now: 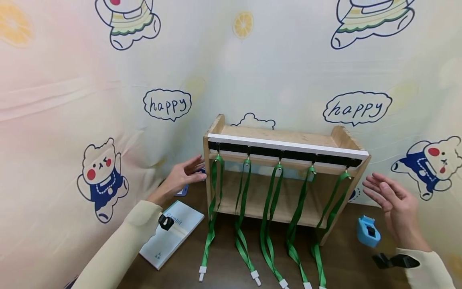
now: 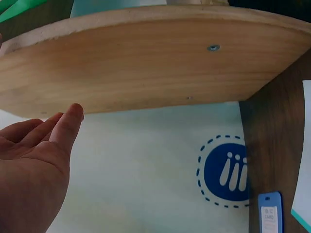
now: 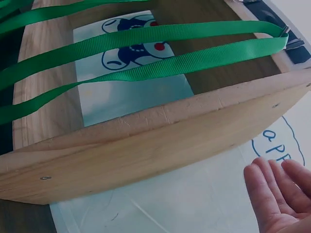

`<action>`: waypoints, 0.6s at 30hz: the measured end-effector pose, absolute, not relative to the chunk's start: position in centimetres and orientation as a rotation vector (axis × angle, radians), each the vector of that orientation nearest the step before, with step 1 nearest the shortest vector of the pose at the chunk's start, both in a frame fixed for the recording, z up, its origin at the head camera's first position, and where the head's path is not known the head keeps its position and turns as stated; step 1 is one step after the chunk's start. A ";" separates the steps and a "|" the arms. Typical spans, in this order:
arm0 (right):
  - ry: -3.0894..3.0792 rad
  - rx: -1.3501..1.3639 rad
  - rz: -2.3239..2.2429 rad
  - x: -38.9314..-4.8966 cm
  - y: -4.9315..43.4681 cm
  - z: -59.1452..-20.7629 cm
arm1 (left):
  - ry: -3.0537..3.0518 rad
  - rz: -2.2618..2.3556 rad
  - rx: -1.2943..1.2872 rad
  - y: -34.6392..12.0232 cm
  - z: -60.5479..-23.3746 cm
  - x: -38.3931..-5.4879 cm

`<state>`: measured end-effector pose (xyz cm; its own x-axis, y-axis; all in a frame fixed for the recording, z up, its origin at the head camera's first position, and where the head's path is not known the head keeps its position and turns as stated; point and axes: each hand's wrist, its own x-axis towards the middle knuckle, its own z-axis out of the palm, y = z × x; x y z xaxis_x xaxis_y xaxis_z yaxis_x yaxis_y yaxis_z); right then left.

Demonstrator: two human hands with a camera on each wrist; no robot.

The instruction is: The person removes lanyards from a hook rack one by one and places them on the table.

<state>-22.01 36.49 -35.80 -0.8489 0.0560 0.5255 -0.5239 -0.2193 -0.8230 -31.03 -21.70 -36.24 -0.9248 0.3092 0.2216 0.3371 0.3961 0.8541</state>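
Observation:
A wooden shelf unit (image 1: 274,133) stands between my two hands. Along its front, small hooks on a black strip carry several green lanyards (image 1: 266,204), whose white clips (image 1: 255,275) dangle at the lower ends. My left hand (image 1: 185,174) is beside the left side panel, fingers extended toward it and holding nothing. In the left wrist view, the fingertips (image 2: 73,111) overlap the lower edge of that panel (image 2: 136,68). Off the right side panel (image 3: 146,145), my right hand (image 1: 395,204) is raised, palm inward and empty, with fingers loosely straight.
A pale book marked Gambit (image 1: 185,214) lies on the dark table (image 1: 231,257), left of the shelf. Behind it is a blue card holder (image 2: 270,213). A light blue plastic item (image 1: 368,231) sits near my right hand. Printed cloth (image 1: 288,72) hangs behind everything.

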 end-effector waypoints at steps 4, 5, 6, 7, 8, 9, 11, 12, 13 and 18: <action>-1.580 0.551 2.108 -21.9 36.2 -35.7 | -2.621 -1.594 -0.580 -21.0 -36.1 -31.1; -1.557 0.552 2.106 -21.8 36.1 -35.5 | -2.621 -1.601 -0.580 -20.8 -36.1 -31.2; -1.537 0.548 2.100 -21.7 36.0 -35.4 | -2.621 -1.602 -0.580 -20.6 -36.0 -31.2; -1.526 0.539 2.090 -21.6 35.8 -35.2 | -2.626 -1.591 -0.580 -20.4 -35.9 -31.2; -1.519 0.531 2.085 -21.4 35.6 -34.9 | -2.628 -1.583 -0.581 -20.3 -35.8 -31.2; -1.517 0.525 2.078 -21.2 35.4 -34.7 | -2.630 -1.575 -0.581 -20.1 -35.8 -31.2; -1.524 0.497 2.052 -20.9 34.7 -34.2 | -2.638 -1.549 -0.582 -19.9 -35.8 -31.2; -1.532 0.480 2.038 -20.8 34.4 -34.0 | -2.640 -1.539 -0.579 -19.8 -35.8 -31.2; -1.540 0.461 2.027 -20.6 34.1 -33.8 | -2.643 -1.527 -0.578 -19.8 -35.8 -31.2; -1.609 0.363 1.937 -20.1 32.7 -33.3 | -2.655 -1.504 -0.560 -19.3 -35.9 -31.2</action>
<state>-20.13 32.73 -33.33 -0.7896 0.2635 0.5542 -0.5932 -0.0963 -0.7993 -31.19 -19.31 -35.92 -0.9341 0.2896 0.2086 0.3278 0.4649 0.8224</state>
